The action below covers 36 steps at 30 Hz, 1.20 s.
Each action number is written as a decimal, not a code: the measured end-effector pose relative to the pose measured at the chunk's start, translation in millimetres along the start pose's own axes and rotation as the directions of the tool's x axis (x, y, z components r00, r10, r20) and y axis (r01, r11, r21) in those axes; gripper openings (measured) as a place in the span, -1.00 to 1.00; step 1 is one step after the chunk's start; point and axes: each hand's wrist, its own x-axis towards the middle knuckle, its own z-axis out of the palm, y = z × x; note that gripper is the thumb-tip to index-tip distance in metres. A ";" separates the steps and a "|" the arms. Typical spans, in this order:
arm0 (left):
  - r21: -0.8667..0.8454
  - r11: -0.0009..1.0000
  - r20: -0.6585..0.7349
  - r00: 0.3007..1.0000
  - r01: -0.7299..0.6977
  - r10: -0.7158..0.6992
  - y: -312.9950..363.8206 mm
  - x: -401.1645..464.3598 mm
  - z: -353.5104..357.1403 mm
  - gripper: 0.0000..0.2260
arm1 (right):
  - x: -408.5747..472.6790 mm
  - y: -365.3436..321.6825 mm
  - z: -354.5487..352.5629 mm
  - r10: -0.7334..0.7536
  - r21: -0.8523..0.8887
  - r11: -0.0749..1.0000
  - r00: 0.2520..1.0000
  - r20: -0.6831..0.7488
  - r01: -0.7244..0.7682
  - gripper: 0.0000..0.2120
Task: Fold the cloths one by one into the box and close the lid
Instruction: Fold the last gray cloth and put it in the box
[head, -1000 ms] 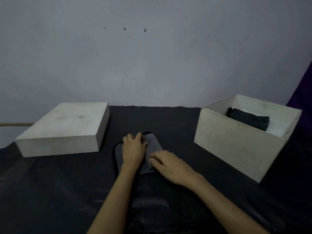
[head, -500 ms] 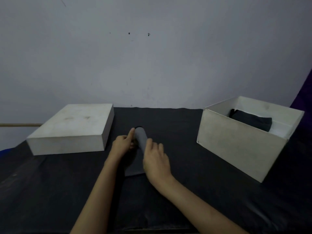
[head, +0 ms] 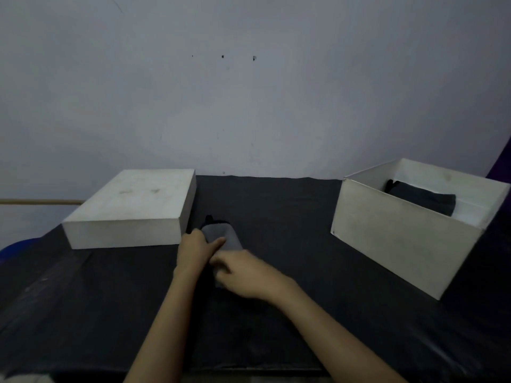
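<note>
So from where I'm standing: over at about 9 o'clock on the black-covered table [head: 276, 205] sits the white box lid [head: 130, 208], flat and untouched, not on the box yet.

Just to the right of it, dead center, is where the action is. A second ago the grey cloth [head: 221, 236] was spread wider under both palms; half a second ago it was being turned over on itself, and now it's a narrow folded strip running from 12 to 6 o'clock between the hands. The left hand [head: 195, 251] sits at the strip's left edge, fingers curled with one finger laid across the cloth, pinning it. The right hand [head: 243, 273] has come in at the near end, fingers curled down onto the fabric; looks like it's pinching that end, though the fingertips are tucked under so I can't swear to it.

My read: one fold is done, and the next one is probably bringing that near end up and over toward 12 o'clock to make a compact bundle.

Way off at 3 o'clock, well apart from the hands, the open white box [head: 401, 241] already has one dark folded cloth [head: 425, 201] lying inside against the far side. So this cloth still has to get carried over there, and the lid comes last.
</note>
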 end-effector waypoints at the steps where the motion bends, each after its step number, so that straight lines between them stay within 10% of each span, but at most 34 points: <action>1: -0.001 1.000 0.005 1.000 0.005 -0.005 0.5 -0.4 -0.6 -0.45 | 2.5 4.7 -6.3 0.069 0.039 0.997 0.991 -0.118 -0.064 -0.64; 4: 0.003 1.000 0.014 1.000 0.008 -0.008 0.4 -0.2 0.9 -0.43 | 18.5 23.9 -10.0 0.281 -0.019 0.958 0.952 -0.123 -0.286 -0.55; 8: -0.022 1.000 0.031 0.999 0.017 -0.016 0.8 -4.7 -1.0 -0.39 | 40.3 41.2 -2.7 0.357 0.366 0.858 0.931 0.075 -0.359 -0.68; 16: -0.462 0.879 0.185 0.982 0.120 -0.037 3.9 -18.5 -19.2 -0.18 | 15.9 58.5 -60.9 0.164 0.688 0.646 0.941 0.298 -0.330 -0.96; 23: -0.720 0.622 0.619 0.689 0.307 0.376 50.4 -56.7 -44.5 -0.22 | -32.5 89.9 -138.1 -0.030 0.626 0.752 0.938 0.344 -0.205 -0.79; 29: -0.670 0.714 0.647 0.630 0.203 0.428 157.5 -67.2 -30.8 -0.80 | -90.6 144.3 -228.9 0.031 0.565 0.808 0.970 0.242 -0.167 -0.39; 36: -0.537 0.828 0.621 0.589 -0.162 0.517 289.2 -35.2 11.4 -0.82 | -127.8 230.2 -313.2 0.363 0.592 0.761 0.930 -0.050 -0.265 -0.28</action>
